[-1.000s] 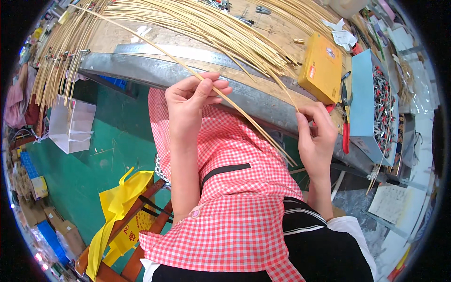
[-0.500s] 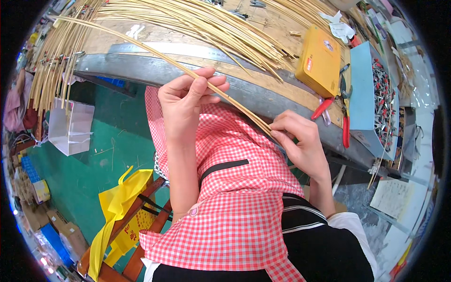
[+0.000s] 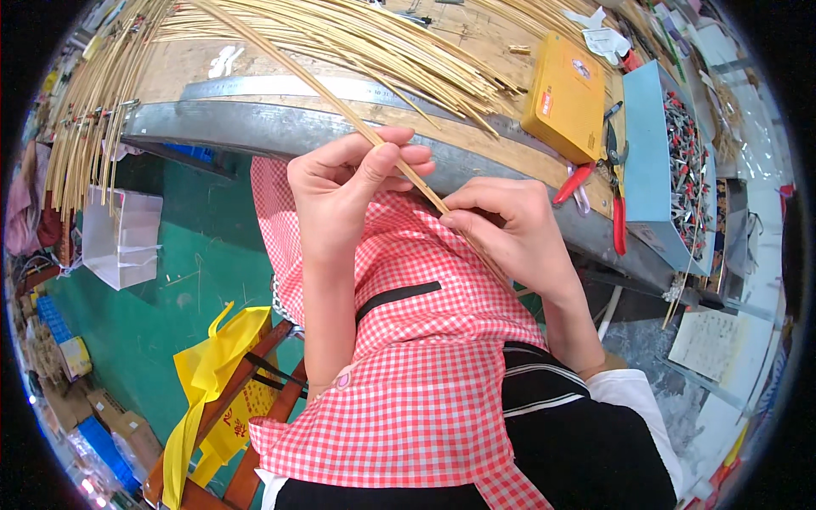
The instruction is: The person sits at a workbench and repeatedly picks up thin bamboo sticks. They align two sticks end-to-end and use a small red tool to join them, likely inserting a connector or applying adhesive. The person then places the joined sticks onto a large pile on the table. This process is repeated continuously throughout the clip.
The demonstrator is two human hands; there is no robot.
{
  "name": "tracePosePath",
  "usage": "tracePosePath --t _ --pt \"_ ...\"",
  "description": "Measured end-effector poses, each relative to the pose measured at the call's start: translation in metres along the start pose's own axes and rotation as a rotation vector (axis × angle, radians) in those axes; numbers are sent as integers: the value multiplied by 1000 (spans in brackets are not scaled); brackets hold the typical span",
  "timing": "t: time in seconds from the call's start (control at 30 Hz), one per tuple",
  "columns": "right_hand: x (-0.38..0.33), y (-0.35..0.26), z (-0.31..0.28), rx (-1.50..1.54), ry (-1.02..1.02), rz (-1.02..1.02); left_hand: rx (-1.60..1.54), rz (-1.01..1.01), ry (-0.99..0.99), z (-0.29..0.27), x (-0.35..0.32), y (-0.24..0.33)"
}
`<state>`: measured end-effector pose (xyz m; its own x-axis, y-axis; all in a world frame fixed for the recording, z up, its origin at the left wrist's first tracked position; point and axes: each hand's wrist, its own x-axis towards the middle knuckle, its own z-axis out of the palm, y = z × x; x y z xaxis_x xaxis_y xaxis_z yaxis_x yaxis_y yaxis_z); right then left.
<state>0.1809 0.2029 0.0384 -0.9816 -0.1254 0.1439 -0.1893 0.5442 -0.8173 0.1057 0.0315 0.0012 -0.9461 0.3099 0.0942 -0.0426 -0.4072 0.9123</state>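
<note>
Head view: thin bamboo strip (image 3: 340, 106) runs diagonally from the upper left down to your lap, crossing the metal-edged workbench (image 3: 255, 127); your left hand (image 3: 340, 191) pinches it between thumb and fingers just below the bench edge; your right hand (image 3: 510, 229) grips the same strip lower down, fingers curled around it, the two hands near each other; both sit over your red checked apron (image 3: 425, 374); behind, a fan of loose bamboo strips (image 3: 357, 38) covers the benchtop; yellow tin (image 3: 565, 98) lies to the right, red-handled pliers (image 3: 616, 195) beside it, blue tray of small parts (image 3: 654, 161) further right; yellow bag (image 3: 208, 374) hangs lower left.
</note>
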Motion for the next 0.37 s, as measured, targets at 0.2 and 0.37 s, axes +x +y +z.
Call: tracePosePath --t 0.2,0.37 --pt "6 -9 -8 216 -7 109 -78 119 -8 9 -2 3" --pt "29 -34 -35 343 213 2 246 226 -310 25 -1 18"
